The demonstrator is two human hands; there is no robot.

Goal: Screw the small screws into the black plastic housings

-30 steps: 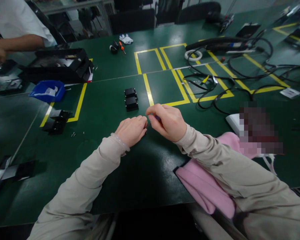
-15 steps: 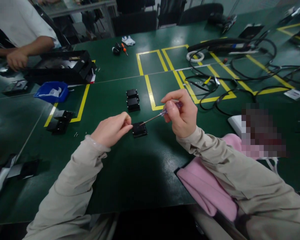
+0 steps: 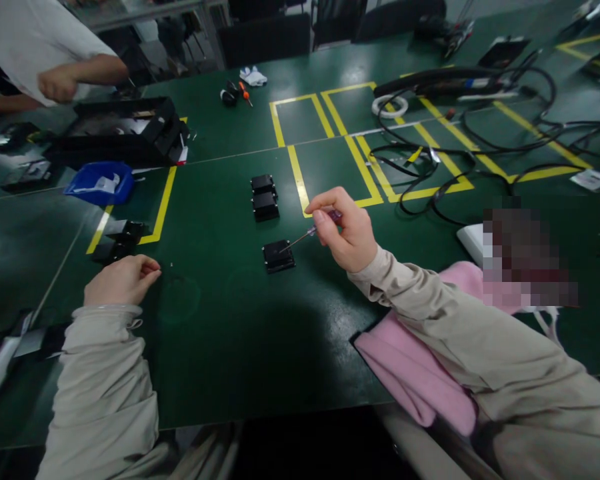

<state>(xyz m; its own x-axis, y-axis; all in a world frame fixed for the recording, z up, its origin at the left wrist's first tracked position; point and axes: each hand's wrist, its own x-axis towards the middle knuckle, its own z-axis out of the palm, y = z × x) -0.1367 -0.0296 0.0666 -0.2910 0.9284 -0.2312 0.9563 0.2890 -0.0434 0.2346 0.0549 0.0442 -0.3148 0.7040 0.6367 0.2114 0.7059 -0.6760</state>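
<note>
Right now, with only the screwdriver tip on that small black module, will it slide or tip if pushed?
Likely slides: the small black module lies flat and low on smooth green table, left hand away. Tipping seems unlikely. Probably light; the screwdriver in the right hand could nudge it.

A small screwdriver (image 3: 314,229) with a translucent purple handle is gripped in the right hand (image 3: 343,231), and its tip is set on a small black module (image 3: 279,256) lying on the green table (image 3: 240,333). The left hand (image 3: 120,281) is rested on the table well to the left, fingers curled, near tiny screws (image 3: 171,265). Two more black modules (image 3: 265,197) are stacked just beyond, beside yellow tape lines (image 3: 300,180). A blue bin (image 3: 100,182), a black tray (image 3: 115,130) and tangled cables (image 3: 455,147) are seen farther off.
</note>
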